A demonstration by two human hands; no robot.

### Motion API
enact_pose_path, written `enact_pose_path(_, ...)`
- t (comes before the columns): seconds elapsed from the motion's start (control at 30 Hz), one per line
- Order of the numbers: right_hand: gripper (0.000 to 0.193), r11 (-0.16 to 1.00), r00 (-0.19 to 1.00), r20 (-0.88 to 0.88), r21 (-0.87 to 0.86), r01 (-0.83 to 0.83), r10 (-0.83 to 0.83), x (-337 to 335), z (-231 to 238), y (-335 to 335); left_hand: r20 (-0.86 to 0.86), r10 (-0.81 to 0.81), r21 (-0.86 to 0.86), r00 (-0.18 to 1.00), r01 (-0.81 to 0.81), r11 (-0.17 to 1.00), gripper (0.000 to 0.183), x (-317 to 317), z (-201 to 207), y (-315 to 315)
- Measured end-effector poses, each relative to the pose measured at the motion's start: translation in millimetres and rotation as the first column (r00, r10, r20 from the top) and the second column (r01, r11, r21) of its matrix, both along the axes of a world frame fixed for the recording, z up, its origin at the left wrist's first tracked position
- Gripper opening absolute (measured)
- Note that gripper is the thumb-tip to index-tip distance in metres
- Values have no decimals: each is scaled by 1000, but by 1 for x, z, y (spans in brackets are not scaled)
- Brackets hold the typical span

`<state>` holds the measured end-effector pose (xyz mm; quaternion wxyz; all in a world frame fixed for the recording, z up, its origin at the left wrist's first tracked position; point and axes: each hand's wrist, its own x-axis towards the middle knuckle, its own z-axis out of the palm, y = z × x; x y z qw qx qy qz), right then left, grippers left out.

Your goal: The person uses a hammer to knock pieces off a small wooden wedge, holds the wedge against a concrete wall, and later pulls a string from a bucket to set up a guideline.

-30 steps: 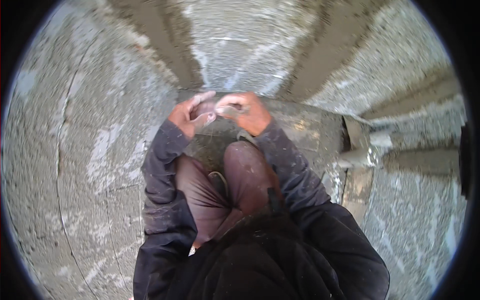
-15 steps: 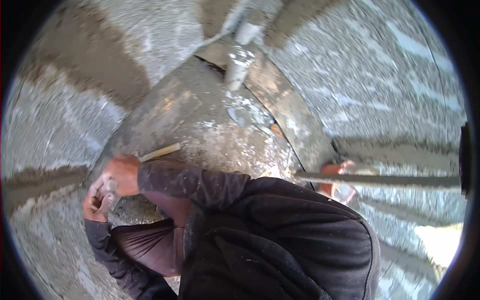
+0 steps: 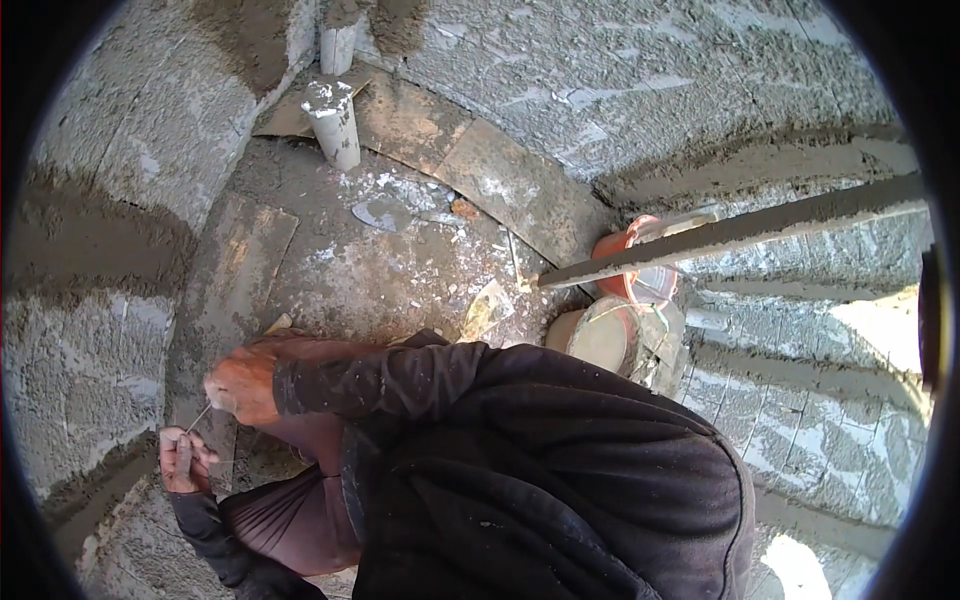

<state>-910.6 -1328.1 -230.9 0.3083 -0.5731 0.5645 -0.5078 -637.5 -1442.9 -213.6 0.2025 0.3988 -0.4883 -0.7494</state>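
Note:
My right hand (image 3: 243, 385) is closed in a fist at the left, one end of a thin line, string or wire (image 3: 199, 416), running into it. Below it, my left hand (image 3: 187, 458) has its fingers curled, thumb and forefinger pinching the line's other end. The short stretch between the hands looks taut. A pale, wooden-looking handle (image 3: 280, 323) shows its tip just beyond my right wrist; whether the hand touches it is hidden. My knee and dark sleeves lie close beneath both hands.
Rough mortared walls with smooth mortar bands surround me. A long mortar-coated straightedge (image 3: 740, 230) slants over an orange bucket (image 3: 630, 250), with another bucket (image 3: 600, 335) nearer. A pale pipe (image 3: 338, 138) stands in the far corner. A trowel-like blade (image 3: 378, 216) lies among plaster crumbs.
My hands have come apart, with a thin line now showing between them. The view has swung, so the corner pipe sits further left and the buckets show more fully. Less of the pale handle shows.

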Motion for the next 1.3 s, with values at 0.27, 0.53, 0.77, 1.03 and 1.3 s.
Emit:
enact_pose_path(0.27, 12, 955, 957, -110, 98, 281, -270, -159, -39, 73, -83, 423, 127, 902, -411, 903, 10, 96, -23, -44)
enact_pose_path(0.53, 77, -507, -157, -884, 101, 856, -440, -439, -134, 284, 115, 604, 89, 788, -614, 784, 14, 133, -31, -37)
enact_pose_path(0.77, 49, -887, -340, -940, -150, 436, -8, -521, -144, 423, 126, 541, 30, 831, -548, 836, 12, 144, -49, -42)
enact_pose_path(1.03, 31, -864, -348, -937, -144, 483, -38, -544, -163, 499, 46, 479, 14, 877, -480, 877, 13, 137, -77, -47)
enact_pose_path(1.3, 40, -544, 308, -926, 378, 749, -219, -465, -65, 394, 51, 381, -72, 923, -377, 923, 11, 126, -49, -41)
